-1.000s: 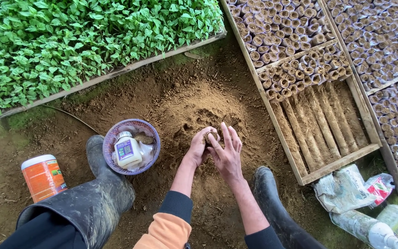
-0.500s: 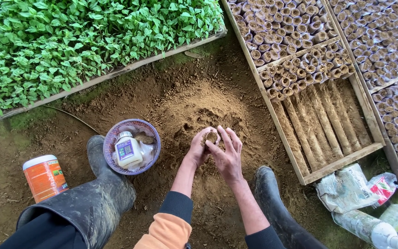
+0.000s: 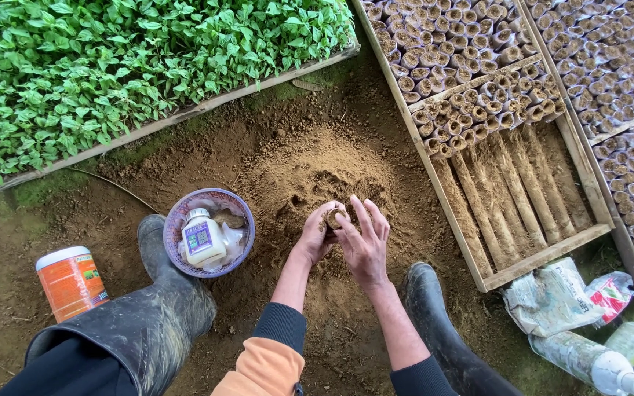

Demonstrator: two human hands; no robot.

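Observation:
My left hand [image 3: 315, 233] grips a small soil-filled paper pot [image 3: 334, 218], held upright just above a mound of loose brown soil [image 3: 317, 172]. My right hand [image 3: 365, 242] rests against the pot, fingers spread, fingertips on its top. Both hands hover in front of the mound, between my two muddy rubber boots [image 3: 163, 293]. To the right lies a wooden tray [image 3: 544, 257] partly filled with rows of similar soil-filled pots [image 3: 478, 103].
A purple basket [image 3: 185, 220] holding a white bottle [image 3: 203, 238] sits left of my hands. An orange can [image 3: 71, 282] stands further left. Green seedlings [image 3: 133, 66] fill a bed at top left. Plastic bags and bottles [image 3: 596, 345] lie at bottom right.
My hands have stayed over the mound; the right fingers shifted slightly on the pot's top. Nothing else moved.

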